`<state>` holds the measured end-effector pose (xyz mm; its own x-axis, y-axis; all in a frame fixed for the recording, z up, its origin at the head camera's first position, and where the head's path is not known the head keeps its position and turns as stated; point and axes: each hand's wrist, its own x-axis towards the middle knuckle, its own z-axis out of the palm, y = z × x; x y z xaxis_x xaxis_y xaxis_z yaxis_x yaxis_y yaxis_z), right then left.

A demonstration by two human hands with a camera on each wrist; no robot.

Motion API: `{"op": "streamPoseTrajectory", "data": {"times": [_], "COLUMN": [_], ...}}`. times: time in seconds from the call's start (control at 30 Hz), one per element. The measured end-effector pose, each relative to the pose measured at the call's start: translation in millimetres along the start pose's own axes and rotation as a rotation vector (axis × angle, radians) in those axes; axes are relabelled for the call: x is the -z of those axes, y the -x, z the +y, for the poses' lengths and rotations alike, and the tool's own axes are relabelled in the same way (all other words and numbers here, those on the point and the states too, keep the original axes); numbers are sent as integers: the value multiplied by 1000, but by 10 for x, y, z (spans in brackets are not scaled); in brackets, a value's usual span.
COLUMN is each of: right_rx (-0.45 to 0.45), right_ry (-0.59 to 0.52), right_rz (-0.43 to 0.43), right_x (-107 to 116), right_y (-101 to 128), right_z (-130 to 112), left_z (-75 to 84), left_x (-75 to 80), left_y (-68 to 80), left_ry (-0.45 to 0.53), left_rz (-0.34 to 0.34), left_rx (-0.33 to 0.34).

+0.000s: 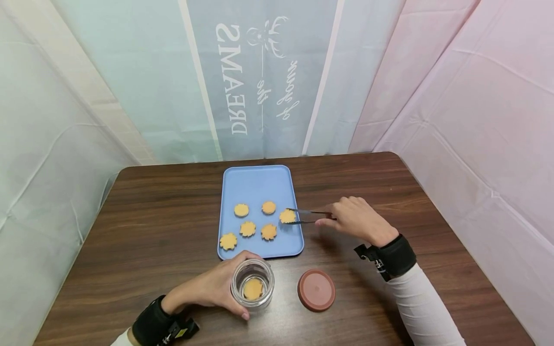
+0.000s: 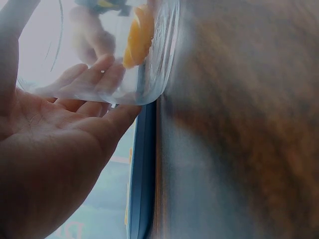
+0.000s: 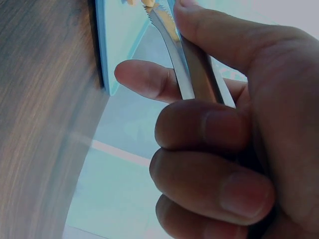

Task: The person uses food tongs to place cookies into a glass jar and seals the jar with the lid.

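Where the tabletop [image 1: 130,230] lies nearest the person, the left hand [image 1: 207,290] is wrapped around a clear glass jar [image 1: 252,284], fingers curled against its side. The jar stands upright, and one orange cookie [image 1: 253,289] lies flat on its bottom. Just right of the jar, a round brown lid [image 1: 316,290] rests on the wood, apart from the jar. Beyond both sits a blue tray [image 1: 259,182], its near edge just beyond the jar. Five cookies lie loose on the tray in two rough rows. At the tray's right edge, a sixth cookie [image 1: 287,216] sits between the tips of metal tongs [image 1: 309,216]. The right hand [image 1: 357,218] grips the tongs' handle, thumb and fingers pinching both arms together. Whether that cookie is lifted clear of the tray cannot be told.
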<state>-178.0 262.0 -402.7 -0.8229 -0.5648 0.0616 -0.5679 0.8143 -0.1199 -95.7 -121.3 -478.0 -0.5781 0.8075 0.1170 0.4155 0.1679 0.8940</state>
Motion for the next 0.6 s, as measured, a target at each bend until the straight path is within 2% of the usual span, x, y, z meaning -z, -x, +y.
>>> {"op": "streamPoseTrajectory", "data": {"times": [0.1,0.33,0.6], "right_rx": [5,20,46], "right_ry": [4,22,39], "right_rz": [8,23,54], "right_x": [23,69,130], "right_y": [15,38,71], "right_z": [-10,-55,-110], "left_z": [2,-55,-47], "left_x": [0,-3,4], "left_y": [-2,-4,-6], "left_ry": [5,-35,-40], "left_rz": [2,1,-1], "left_rx": [5,-51,-42]}}
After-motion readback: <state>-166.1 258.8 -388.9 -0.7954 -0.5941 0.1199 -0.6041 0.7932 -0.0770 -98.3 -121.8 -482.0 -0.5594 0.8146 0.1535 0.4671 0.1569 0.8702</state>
